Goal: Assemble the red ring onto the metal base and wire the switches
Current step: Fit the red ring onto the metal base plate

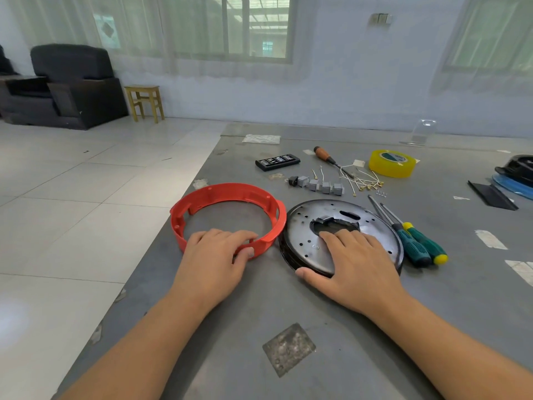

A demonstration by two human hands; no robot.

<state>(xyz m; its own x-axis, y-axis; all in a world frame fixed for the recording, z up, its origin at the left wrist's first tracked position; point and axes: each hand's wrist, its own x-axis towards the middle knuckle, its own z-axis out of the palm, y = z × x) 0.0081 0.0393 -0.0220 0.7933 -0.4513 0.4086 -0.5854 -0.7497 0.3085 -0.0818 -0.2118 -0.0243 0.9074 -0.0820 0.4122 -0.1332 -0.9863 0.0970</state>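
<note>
Grey, scuffed metal covers the table (317, 370), and both forearms reach forward over it. Nearest, the left hand (213, 264) grips the near wall of the red ring (227, 192), fingers draped over the rim to its inside and the thumb pinching the outside. The ring lies flat on the table just left of the metal base (305, 226); whether the two touch is hard to tell from this angle. The right hand (357, 267) rests flat on the base with fingers straight, fingertips at the jagged centre hole and the thumb spread along the dark near rim. Two green-handled screwdrivers (418, 243) lie side by side just right of the base. Beyond it sit a row of small grey switches (320, 184) and a loose bunch of pale wires (363, 181). Farther back lie a wooden-handled screwdriver (326, 155), a black bit case (277, 161) and a yellow tape roll (392, 163).
</note>
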